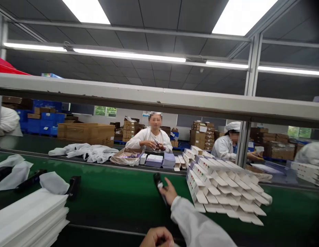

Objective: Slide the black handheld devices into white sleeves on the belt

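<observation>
My right hand [170, 192] reaches out over the green conveyor belt [118, 187]. Its thumb lies across a slim black handheld device [157, 179] with a small pale patch, which stands tilted at the fingers; the index finger is stretched away from it. Close to me, at the bottom edge, my left hand [157, 236] is curled closed. What it may hold is hidden, though a bit of something whitish shows beside it. To the right of my right hand, open white cartons [226, 192] are stacked in a slanted pile.
White sheets or sleeves [28, 219] are stacked at lower left. Beyond them lie black devices [74, 187], some partly in white pouches [54, 183]. Across the belt, a co-worker [155, 137] handles something near a plastic-lined box [127, 156] and purple cartons [169, 160]. A shelf beam [149, 92] crosses overhead.
</observation>
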A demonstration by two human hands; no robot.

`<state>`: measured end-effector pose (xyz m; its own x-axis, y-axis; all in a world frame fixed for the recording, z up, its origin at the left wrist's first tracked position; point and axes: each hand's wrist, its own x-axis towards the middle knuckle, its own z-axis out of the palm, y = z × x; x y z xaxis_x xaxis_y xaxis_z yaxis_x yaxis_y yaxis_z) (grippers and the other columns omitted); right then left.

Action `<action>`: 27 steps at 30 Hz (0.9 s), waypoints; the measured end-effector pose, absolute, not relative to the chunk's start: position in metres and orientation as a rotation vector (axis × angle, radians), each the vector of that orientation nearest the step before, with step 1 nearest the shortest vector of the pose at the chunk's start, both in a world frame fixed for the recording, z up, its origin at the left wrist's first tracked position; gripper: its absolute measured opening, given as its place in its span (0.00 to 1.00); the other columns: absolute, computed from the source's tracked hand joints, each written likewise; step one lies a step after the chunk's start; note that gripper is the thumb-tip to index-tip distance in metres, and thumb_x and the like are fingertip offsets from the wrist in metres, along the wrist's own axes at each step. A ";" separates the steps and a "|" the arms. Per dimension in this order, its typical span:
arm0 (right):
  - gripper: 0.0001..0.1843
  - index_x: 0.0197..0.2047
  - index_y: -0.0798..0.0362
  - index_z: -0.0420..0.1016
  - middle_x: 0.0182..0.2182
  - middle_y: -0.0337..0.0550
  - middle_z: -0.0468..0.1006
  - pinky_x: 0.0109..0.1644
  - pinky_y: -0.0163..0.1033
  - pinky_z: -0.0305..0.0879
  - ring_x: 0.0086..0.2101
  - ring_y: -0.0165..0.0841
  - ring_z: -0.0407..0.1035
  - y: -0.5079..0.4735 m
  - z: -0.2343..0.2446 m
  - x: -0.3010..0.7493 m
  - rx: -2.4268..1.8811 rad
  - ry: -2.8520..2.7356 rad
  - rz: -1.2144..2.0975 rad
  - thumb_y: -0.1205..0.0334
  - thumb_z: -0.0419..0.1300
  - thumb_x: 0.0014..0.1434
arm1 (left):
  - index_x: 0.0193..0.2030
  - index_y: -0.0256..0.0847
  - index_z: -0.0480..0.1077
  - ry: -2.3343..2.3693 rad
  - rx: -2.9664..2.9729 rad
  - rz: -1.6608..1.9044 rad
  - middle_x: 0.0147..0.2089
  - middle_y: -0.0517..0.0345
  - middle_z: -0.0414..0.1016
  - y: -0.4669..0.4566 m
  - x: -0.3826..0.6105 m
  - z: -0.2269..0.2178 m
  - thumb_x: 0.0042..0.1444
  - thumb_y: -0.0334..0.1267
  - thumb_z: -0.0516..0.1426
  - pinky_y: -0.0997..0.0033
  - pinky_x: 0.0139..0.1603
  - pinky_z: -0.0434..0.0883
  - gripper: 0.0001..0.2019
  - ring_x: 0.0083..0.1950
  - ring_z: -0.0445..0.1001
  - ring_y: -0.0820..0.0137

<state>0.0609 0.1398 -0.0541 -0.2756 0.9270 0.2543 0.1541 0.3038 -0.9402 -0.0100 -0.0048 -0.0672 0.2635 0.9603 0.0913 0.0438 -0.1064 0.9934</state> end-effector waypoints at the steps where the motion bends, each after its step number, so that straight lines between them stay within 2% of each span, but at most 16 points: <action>1: 0.34 0.55 0.54 0.46 0.26 0.39 0.67 0.37 0.44 0.61 0.32 0.36 0.67 0.136 -0.043 0.073 -0.892 -1.466 1.256 0.64 0.55 0.46 | 0.23 0.35 0.65 0.999 1.459 1.092 0.21 0.64 0.57 -0.009 -0.009 -0.064 0.40 0.51 0.57 0.78 0.26 0.54 0.18 0.24 0.55 0.78; 3: 0.38 0.55 0.47 0.40 0.25 0.35 0.67 0.33 0.42 0.63 0.30 0.34 0.68 0.122 -0.019 0.098 -0.668 -1.187 1.439 0.62 0.57 0.44 | 0.24 0.35 0.64 0.989 1.495 1.176 0.23 0.64 0.58 -0.015 -0.008 -0.055 0.44 0.47 0.56 0.77 0.29 0.55 0.15 0.27 0.56 0.76; 5: 0.42 0.54 0.39 0.40 0.27 0.34 0.67 0.30 0.42 0.63 0.30 0.34 0.69 0.107 0.002 0.121 -0.536 -1.125 1.555 0.64 0.61 0.41 | 0.26 0.36 0.64 0.992 1.503 1.176 0.24 0.64 0.57 -0.018 -0.007 -0.045 0.47 0.45 0.54 0.77 0.31 0.55 0.13 0.28 0.55 0.76; 7: 0.43 0.53 0.35 0.40 0.27 0.32 0.67 0.28 0.42 0.64 0.29 0.34 0.69 0.091 0.017 0.139 -0.487 -1.129 1.601 0.66 0.62 0.40 | 0.26 0.36 0.63 0.994 1.495 1.171 0.24 0.64 0.55 -0.019 -0.005 -0.035 0.49 0.44 0.53 0.78 0.30 0.55 0.12 0.28 0.54 0.76; 15: 0.47 0.54 0.36 0.40 0.24 0.31 0.69 0.31 0.44 0.66 0.25 0.33 0.70 0.065 0.037 0.154 -0.466 -1.224 1.549 0.67 0.64 0.37 | 0.27 0.38 0.62 0.864 1.461 1.298 0.26 0.64 0.55 -0.027 0.009 -0.004 0.52 0.40 0.52 0.80 0.29 0.56 0.08 0.27 0.54 0.78; 18: 0.43 0.53 0.40 0.44 0.24 0.31 0.70 0.32 0.41 0.65 0.26 0.32 0.70 0.063 0.040 0.153 -0.458 -1.264 1.543 0.65 0.64 0.38 | 0.26 0.38 0.63 0.868 1.423 1.384 0.34 0.61 0.59 -0.028 0.016 0.012 0.50 0.40 0.53 0.80 0.31 0.58 0.08 0.32 0.59 0.77; 20: 0.34 0.49 0.42 0.51 0.25 0.32 0.70 0.31 0.38 0.64 0.26 0.30 0.69 0.061 0.042 0.151 -0.447 -1.289 1.546 0.62 0.63 0.40 | 0.25 0.38 0.64 0.890 1.387 1.452 0.41 0.59 0.60 -0.026 0.021 0.024 0.48 0.42 0.55 0.80 0.34 0.59 0.09 0.38 0.62 0.74; 22: 0.25 0.43 0.44 0.57 0.26 0.33 0.70 0.30 0.33 0.63 0.26 0.27 0.67 0.059 0.043 0.149 -0.420 -1.306 1.546 0.59 0.61 0.42 | 0.25 0.38 0.65 0.889 1.328 1.525 0.45 0.58 0.60 -0.022 0.026 0.035 0.46 0.43 0.56 0.79 0.34 0.61 0.10 0.40 0.64 0.72; 24: 0.19 0.39 0.47 0.61 0.27 0.33 0.70 0.28 0.30 0.61 0.26 0.25 0.66 0.056 0.044 0.148 -0.381 -1.324 1.546 0.57 0.61 0.43 | 0.27 0.38 0.66 0.849 1.268 1.592 0.43 0.58 0.62 -0.018 0.032 0.045 0.43 0.44 0.57 0.80 0.31 0.61 0.11 0.35 0.66 0.74; 27: 0.17 0.35 0.50 0.65 0.27 0.34 0.69 0.30 0.30 0.60 0.26 0.24 0.64 0.051 0.046 0.148 -0.309 -1.380 1.521 0.58 0.63 0.40 | 0.30 0.39 0.66 0.749 1.225 1.634 0.39 0.61 0.64 -0.011 0.038 0.056 0.43 0.42 0.58 0.81 0.27 0.62 0.10 0.27 0.64 0.80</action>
<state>0.1475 0.0509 0.0462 -0.4521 0.7871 0.4197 -0.4938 0.1710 -0.8526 0.0376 -0.0109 0.0555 -0.0706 0.9223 0.3800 -0.3141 -0.3821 0.8691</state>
